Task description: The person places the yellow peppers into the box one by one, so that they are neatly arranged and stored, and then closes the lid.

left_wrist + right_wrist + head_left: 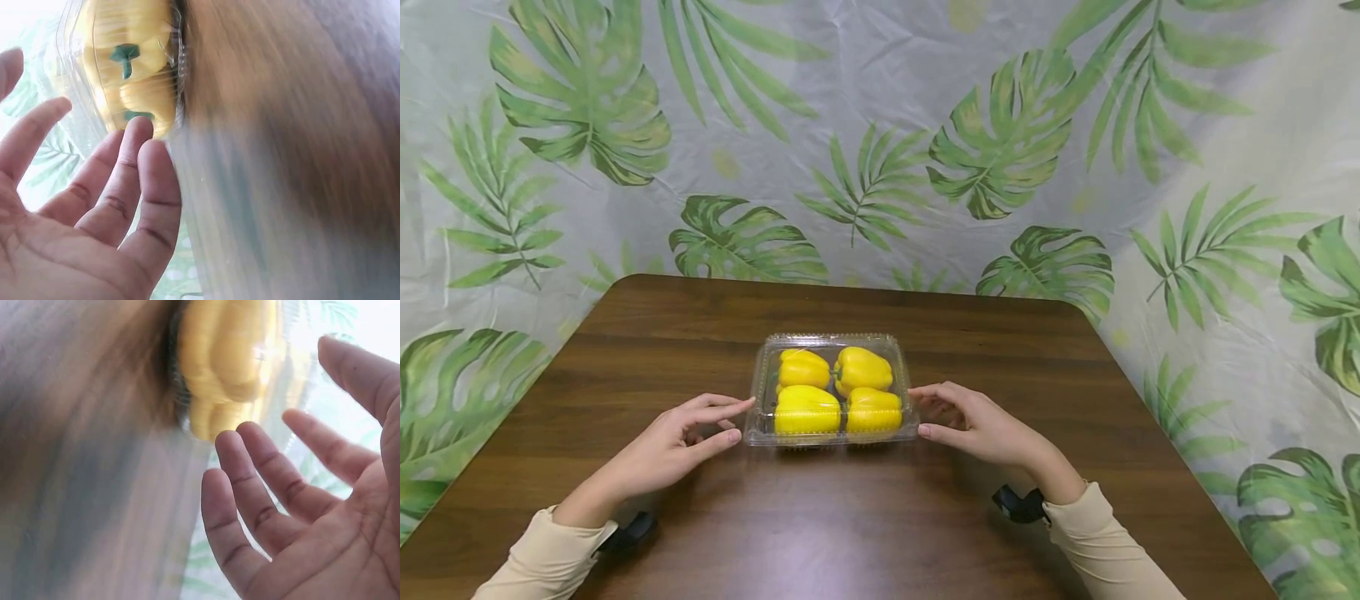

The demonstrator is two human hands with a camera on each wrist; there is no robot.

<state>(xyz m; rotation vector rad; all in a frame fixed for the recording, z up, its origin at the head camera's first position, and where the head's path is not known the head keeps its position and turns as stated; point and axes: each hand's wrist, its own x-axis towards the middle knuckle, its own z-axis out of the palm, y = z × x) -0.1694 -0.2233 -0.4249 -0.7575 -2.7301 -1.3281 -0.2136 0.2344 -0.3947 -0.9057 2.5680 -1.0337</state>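
A clear plastic clamshell box sits on the table with its lid down. Several yellow bell peppers lie inside it, and green stems show through the plastic in the left wrist view. At the box's left side is my left hand, fingers loosely spread, the index fingertip at the edge. My right hand mirrors it on the right side, fingers relaxed and fingertips by the box wall. Neither hand grips the box; whether the fingertips touch it I cannot tell.
The dark brown wooden table has rounded far corners. Behind it hangs a pale curtain printed with green leaves. Each wrist wears a black strapped device below a beige sleeve.
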